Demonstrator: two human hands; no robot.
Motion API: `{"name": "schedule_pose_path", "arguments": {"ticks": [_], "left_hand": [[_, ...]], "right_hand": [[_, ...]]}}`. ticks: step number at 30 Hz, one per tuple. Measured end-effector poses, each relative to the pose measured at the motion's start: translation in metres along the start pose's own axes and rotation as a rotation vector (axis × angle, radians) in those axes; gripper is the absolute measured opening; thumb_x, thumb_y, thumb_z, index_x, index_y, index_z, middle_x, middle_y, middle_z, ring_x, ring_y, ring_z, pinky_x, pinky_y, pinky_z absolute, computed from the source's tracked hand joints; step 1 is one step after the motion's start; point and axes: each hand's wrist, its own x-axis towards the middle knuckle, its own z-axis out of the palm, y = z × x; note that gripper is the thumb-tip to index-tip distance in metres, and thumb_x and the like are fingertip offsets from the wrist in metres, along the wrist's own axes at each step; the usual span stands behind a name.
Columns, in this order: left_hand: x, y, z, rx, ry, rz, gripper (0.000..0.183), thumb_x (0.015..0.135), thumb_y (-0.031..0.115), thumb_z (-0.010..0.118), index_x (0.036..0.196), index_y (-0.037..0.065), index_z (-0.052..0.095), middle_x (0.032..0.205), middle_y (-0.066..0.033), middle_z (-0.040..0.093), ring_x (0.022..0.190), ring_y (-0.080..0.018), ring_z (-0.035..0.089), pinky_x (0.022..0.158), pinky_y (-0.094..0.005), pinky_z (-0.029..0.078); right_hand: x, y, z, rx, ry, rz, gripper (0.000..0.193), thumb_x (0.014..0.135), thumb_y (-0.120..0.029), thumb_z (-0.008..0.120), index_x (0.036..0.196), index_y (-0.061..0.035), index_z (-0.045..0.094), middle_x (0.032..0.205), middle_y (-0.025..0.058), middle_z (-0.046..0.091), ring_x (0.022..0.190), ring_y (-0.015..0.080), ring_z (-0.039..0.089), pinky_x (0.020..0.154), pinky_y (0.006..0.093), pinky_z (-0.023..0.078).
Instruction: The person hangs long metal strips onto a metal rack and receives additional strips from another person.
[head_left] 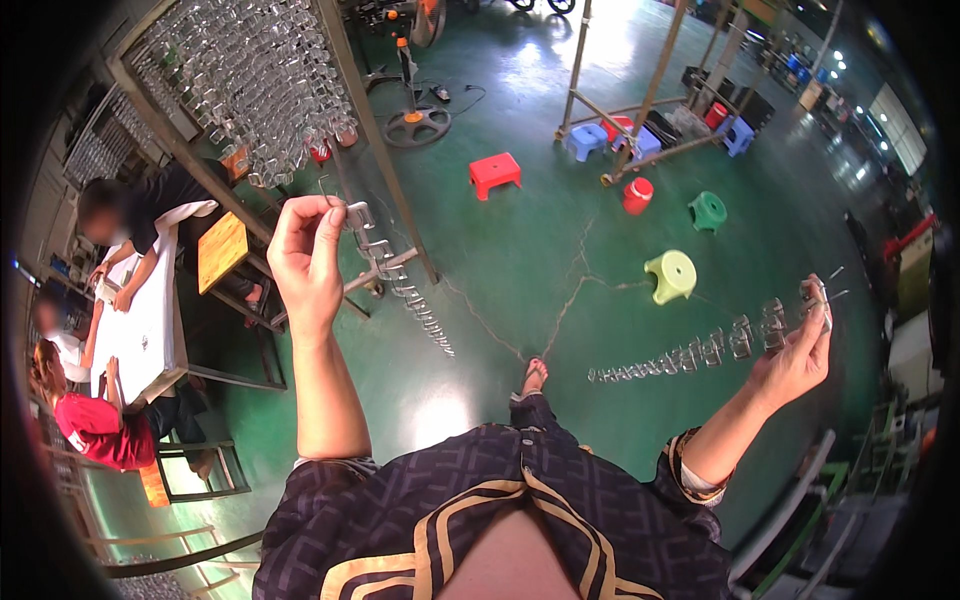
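My left hand (308, 255) is raised at the left, thumb and fingertips pinched on the top of a hanging string of metal clips (402, 284). A thin wire hook stands up above those fingers. Out at the right, my right hand (793, 362) is closed on the upper end of a second string of metal clips (712, 348), with two thin wire ends sticking out past the fingertips. Both strings trail down toward the floor, their small shiny square loops following one below another. Close beyond my left hand, many similar strings hang on a metal rack (372, 130).
People sit around a white-topped table (160, 345) at the left, beside a yellow wooden stool (222, 251). A red stool (495, 174), yellow-green stool (671, 276), green stool (707, 211) and red jug (637, 195) stand on the green floor. A fan base (415, 128) is farther off.
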Motion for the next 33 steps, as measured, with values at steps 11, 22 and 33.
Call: {"name": "schedule_pose_path", "arguments": {"ticks": [11,22,33], "left_hand": [[0.199,-0.189,0.121,0.128,0.258,-0.004,0.004,0.085,0.001,0.057,0.086,0.001,0.054,0.082,-0.0001,0.056,0.074,-0.005,0.05,0.069,-0.0184,0.042],[0.389,-0.356,0.192,0.186,0.313,0.012,0.004,0.085,-0.001,0.056,0.085,0.001,0.052,0.084,-0.0014,0.056,0.077,-0.0064,0.05,0.071,-0.0195,0.042],[0.542,-0.483,0.243,0.411,0.467,0.078,0.005,0.086,0.002,0.057,0.09,-0.001,0.055,0.085,-0.002,0.059,0.076,-0.0061,0.052,0.07,-0.0185,0.043]], "right_hand": [[0.158,0.201,0.254,0.029,-0.142,-0.101,0.027,0.092,-0.008,0.043,0.104,0.0104,0.058,0.107,0.016,0.061,0.099,0.0194,0.056,0.089,0.0309,0.041],[0.255,0.369,0.478,0.066,-0.101,-0.013,0.029,0.092,-0.01,0.045,0.107,0.0113,0.056,0.109,0.0176,0.06,0.101,0.0204,0.056,0.092,0.031,0.041],[0.343,0.51,0.687,0.232,-0.143,0.047,0.028,0.091,-0.012,0.048,0.105,0.0111,0.057,0.106,0.0151,0.061,0.096,0.0182,0.057,0.077,0.0273,0.048]]}}
